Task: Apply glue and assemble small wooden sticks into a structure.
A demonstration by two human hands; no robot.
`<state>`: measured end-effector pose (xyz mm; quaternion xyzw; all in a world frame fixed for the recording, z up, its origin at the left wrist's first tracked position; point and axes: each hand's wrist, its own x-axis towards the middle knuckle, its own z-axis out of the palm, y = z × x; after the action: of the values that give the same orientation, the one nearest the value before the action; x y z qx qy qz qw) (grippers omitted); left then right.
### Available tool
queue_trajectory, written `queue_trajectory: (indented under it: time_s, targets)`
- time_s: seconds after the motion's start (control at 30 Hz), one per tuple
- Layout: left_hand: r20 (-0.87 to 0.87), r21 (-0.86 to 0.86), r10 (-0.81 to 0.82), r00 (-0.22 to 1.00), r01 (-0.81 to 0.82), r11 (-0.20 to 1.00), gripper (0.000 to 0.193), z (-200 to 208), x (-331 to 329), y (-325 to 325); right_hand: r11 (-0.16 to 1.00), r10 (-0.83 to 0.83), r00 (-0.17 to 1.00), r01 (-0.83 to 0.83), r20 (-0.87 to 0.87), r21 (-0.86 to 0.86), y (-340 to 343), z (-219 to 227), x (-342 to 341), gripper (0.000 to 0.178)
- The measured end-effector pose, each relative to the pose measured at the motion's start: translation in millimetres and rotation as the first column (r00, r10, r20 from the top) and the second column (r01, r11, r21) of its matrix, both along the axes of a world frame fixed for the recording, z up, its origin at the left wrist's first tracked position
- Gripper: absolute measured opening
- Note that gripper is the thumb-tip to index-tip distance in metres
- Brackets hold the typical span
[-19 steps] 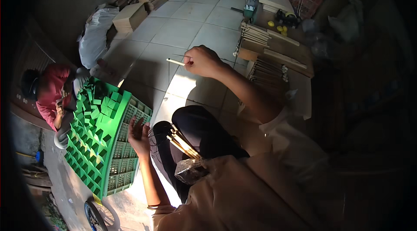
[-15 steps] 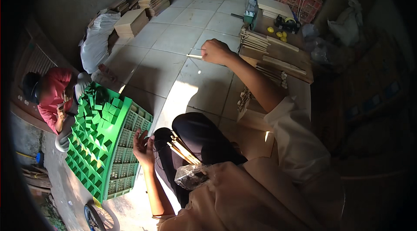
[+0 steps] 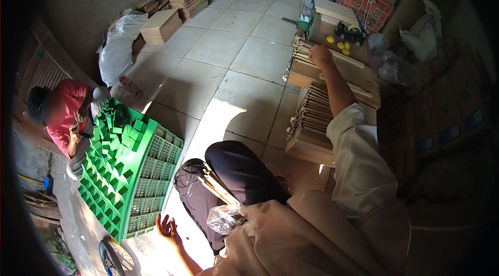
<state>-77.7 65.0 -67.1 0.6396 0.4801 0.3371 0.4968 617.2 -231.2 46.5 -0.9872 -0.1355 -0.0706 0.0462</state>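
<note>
You're carrying this view on your head, the left fisheye of the pair, and it's pitched down and out ahead of you, with your beige top (image 3: 304,232) and dark-trousered knees (image 3: 240,172) filling the near ground along the bottom! Farther out it catches your left hand (image 3: 169,230) low on the left and your right hand (image 3: 321,55) high on the right, and past them the tiled floor (image 3: 252,55) runs off toward the top, the wide lens bending straight edges near its dark, rounded rim.
</note>
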Motion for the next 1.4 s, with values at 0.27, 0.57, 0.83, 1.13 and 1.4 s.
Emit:
queue_trajectory:
  time_s: [0.27,0.57,0.83,1.13,1.4]
  targets:
    - [0.010,0.023,-0.113,0.994,0.112,0.993,0.053,4.1,22.0,-1.5,0.985,0.029,0.998,-0.020,-0.047,0.174,-76.2,42.3,-2.3,0.015]
    - [0.040,-0.024,-0.128,0.991,0.129,0.991,0.039,13.3,44.9,-4.3,0.935,0.143,0.984,-0.099,-0.105,0.341,-141.7,107.8,-77.0,0.025]
    - [-0.165,0.194,-0.474,0.865,0.500,0.844,0.016,63.7,92.4,-28.4,0.740,0.486,0.834,-0.235,-0.259,0.630,-38.2,51.3,-239.1,0.025]
    - [-0.217,0.061,-0.903,0.370,0.929,0.365,0.017,83.5,89.1,-98.6,0.368,0.917,0.281,-0.317,-0.284,0.874,84.0,-10.5,-408.2,0.006]
    - [-0.731,-0.127,-0.670,0.128,0.939,0.319,0.015,14.1,113.4,-136.7,0.340,0.928,0.280,-0.370,-0.246,0.864,108.1,-4.7,-406.4,0.004]
